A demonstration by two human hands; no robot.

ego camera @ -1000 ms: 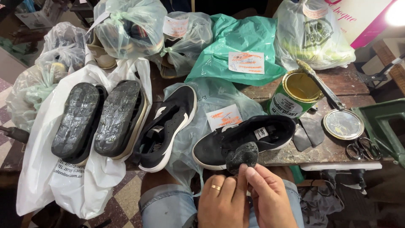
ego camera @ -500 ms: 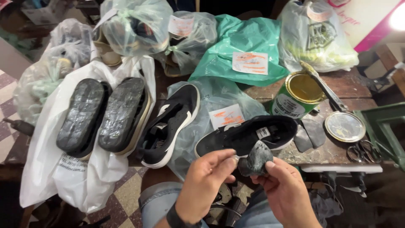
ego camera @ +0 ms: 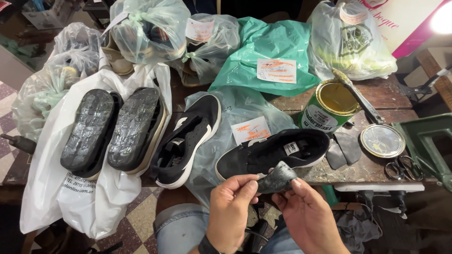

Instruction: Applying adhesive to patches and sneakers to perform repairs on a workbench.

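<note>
Both my hands hold a small dark grey patch of material [ego camera: 277,178] just in front of the table edge. My left hand [ego camera: 230,211] pinches its left side with thumb and fingers. My right hand [ego camera: 306,214] grips its right end. Right behind the patch lies a black sneaker [ego camera: 273,153] on its side on a clear bag, and a second black sneaker with white trim [ego camera: 186,141] lies to its left.
Two shoes lie soles up [ego camera: 113,129] on a white bag. An open green tin [ego camera: 329,106] with a brush across it, its lid [ego camera: 382,140], dark cut pieces [ego camera: 343,150] and scissors [ego camera: 400,169] sit at right. Several bagged shoes [ego camera: 150,30] crowd the back.
My hands have shifted and turned the grey patch; it is now stretched between both hands, slightly lower and to the right of the sneaker.
</note>
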